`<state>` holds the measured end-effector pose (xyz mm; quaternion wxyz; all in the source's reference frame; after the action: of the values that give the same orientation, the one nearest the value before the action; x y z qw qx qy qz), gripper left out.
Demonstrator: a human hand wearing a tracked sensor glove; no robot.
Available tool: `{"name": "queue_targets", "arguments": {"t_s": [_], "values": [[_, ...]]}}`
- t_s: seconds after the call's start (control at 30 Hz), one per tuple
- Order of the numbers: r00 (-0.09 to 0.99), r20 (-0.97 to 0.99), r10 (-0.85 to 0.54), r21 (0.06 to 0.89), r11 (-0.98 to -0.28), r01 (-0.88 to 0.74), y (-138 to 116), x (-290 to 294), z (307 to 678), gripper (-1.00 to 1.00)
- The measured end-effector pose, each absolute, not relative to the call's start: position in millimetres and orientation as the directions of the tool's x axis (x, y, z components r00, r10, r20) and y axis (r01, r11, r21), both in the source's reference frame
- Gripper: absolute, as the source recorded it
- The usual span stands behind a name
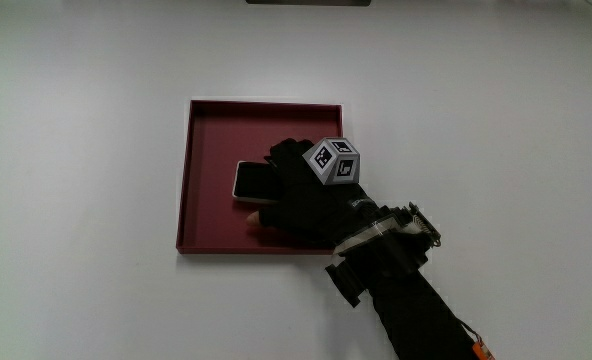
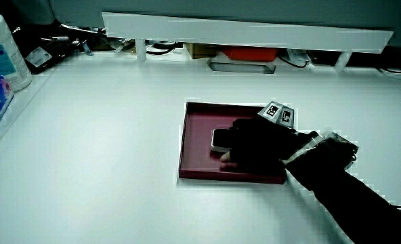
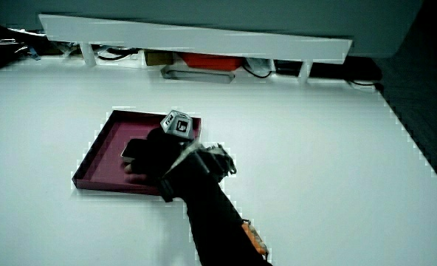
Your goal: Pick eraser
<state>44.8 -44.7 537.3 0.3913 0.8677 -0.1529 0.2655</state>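
My black-gloved hand (image 1: pixel 306 200) rests over the small pale rectangular eraser (image 1: pixel 249 181) lying flat in the shallow maroon square tray (image 1: pixel 208 130), grip apparently closing on its long edges; I judge it light, firm, slightly grippy.

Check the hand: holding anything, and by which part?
The hand is closed over one end of the eraser in the red tray; whether it is lifted cannot be told.

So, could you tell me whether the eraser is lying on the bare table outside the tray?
No, in the main view the eraser lies inside the dark red tray, partly under the hand.
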Motion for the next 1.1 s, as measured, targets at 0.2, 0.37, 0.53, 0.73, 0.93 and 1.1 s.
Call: {"name": "queue_targets", "arguments": {"t_s": [0.2,0.37,0.53,0.73,0.93,1.1], "values": [[0.817,0.573,-0.064,0.566,-0.690,-0.451,-44,46,537,0.43],[0.811,0.580,-0.078,0.545,-0.703,-0.458,-42,45,533,0.67],[0.809,0.580,-0.094,0.536,-0.704,-0.465,-41,44,533,0.90],[0.815,0.568,-0.114,0.518,-0.720,-0.461,-40,43,530,1.00],[0.797,0.591,-0.124,0.498,-0.722,-0.481,-41,45,521,1.00],[0.783,0.604,-0.149,0.474,-0.723,-0.503,-42,49,502,1.00]]}}
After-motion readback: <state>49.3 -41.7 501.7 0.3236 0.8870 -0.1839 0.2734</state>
